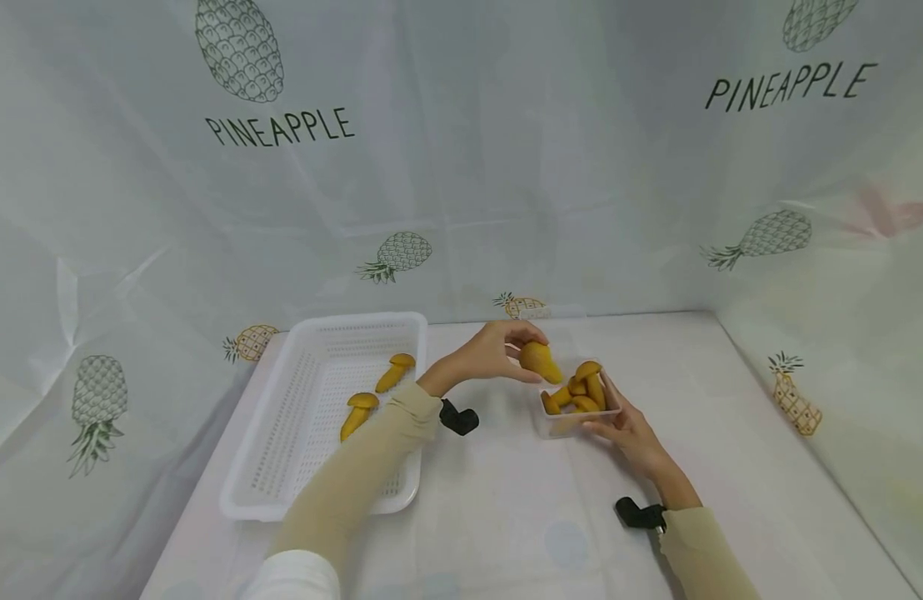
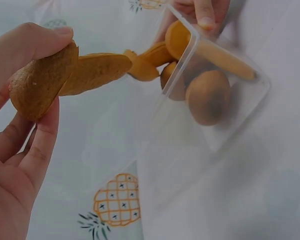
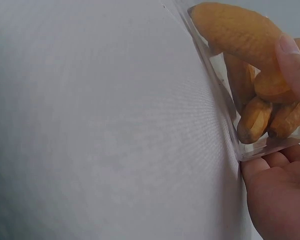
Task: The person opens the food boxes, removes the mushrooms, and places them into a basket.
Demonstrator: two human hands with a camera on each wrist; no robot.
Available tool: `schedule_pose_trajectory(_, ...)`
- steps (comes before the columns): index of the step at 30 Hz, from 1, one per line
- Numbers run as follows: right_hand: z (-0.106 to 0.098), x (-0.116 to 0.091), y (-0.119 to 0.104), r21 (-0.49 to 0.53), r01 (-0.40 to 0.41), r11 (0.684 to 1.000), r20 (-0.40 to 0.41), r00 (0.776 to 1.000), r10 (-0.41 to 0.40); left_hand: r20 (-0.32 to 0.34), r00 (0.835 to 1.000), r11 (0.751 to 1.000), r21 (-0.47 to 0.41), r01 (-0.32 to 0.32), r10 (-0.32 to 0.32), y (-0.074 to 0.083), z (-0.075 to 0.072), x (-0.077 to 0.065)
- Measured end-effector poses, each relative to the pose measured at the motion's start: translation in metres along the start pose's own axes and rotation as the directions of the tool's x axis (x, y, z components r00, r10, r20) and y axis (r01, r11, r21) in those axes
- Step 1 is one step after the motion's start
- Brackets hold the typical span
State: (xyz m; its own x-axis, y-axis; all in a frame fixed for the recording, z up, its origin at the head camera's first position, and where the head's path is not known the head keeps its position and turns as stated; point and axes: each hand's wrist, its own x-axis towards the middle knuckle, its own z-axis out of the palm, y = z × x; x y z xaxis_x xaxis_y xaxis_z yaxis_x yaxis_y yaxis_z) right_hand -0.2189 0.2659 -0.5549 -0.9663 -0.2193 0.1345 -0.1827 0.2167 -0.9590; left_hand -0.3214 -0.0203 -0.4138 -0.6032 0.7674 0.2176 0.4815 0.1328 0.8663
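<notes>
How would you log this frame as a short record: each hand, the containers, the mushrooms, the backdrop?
left hand: holds one mushroom by its cap, stem toward the clear box
right hand: grips the clear box at its right side
clear box contents: several mushrooms, exact count unclear
white basket: on the person's left, two yellow-brown mushrooms visible inside, partly blocked by the left sleeve
backdrop: pale sheet with pineapple drawings and the word PINEAPPLE
</notes>
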Motion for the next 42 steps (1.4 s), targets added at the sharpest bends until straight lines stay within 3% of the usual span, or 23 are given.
schedule_pose_trajectory(14, 0.002, 0.001, 0.002, 0.047, 0.009, 0.999, 0.005, 1.000, -0.009, -0.088, 0.996, 0.999, 0.020, 0.026, -0.024, 0.011, -0.050, -0.040)
schedule_pose_trajectory(22, 0.002, 0.001, 0.001, 0.015, 0.027, 1.000, -0.004, 1.000, -0.027, -0.156, 0.984, 0.996, 0.012, 0.094, -0.091, 0.024, -0.078, -0.071)
schedule_pose_trajectory(32, 0.004, 0.001, 0.001, -0.017, 0.012, 1.000, -0.008, 1.000, -0.012, -0.242, 0.956, 0.980, 0.066, 0.187, -0.166, 0.013, -0.115, -0.122)
schedule_pose_trajectory(42, 0.004, 0.003, 0.002, 0.003, 0.019, 1.000, 0.001, 1.000, -0.019, -0.293, 0.921, 0.957, 0.056, 0.283, -0.255, -0.001, -0.127, -0.171)
